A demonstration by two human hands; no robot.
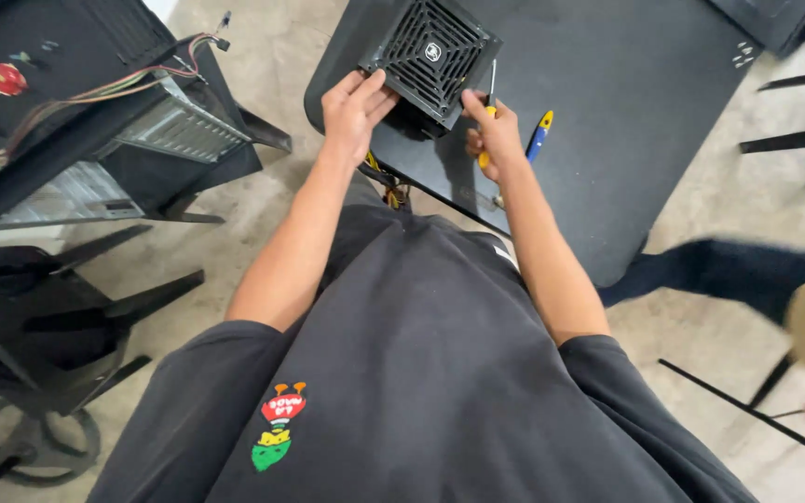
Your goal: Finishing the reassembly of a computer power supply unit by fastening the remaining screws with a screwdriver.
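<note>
Now left hand [354, 107] grips power supply unit [430, 58]; right hand [491, 135] fingers clenched on yellow screwdriver [489, 112]

The power supply box [429, 58] is matt black metal with a grilled fan cover. The tabletop [607, 121] looks smooth, matt dark. The screwdriver [488, 121] has a glossy yellow plastic handle and a thin metal shaft.

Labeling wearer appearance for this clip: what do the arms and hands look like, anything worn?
Both arms are bare from the short sleeves down. The left hand and right hand wear no gloves; no watch, ring or band shows. The black T-shirt has a small red, yellow and green graphic near its hem.
</note>
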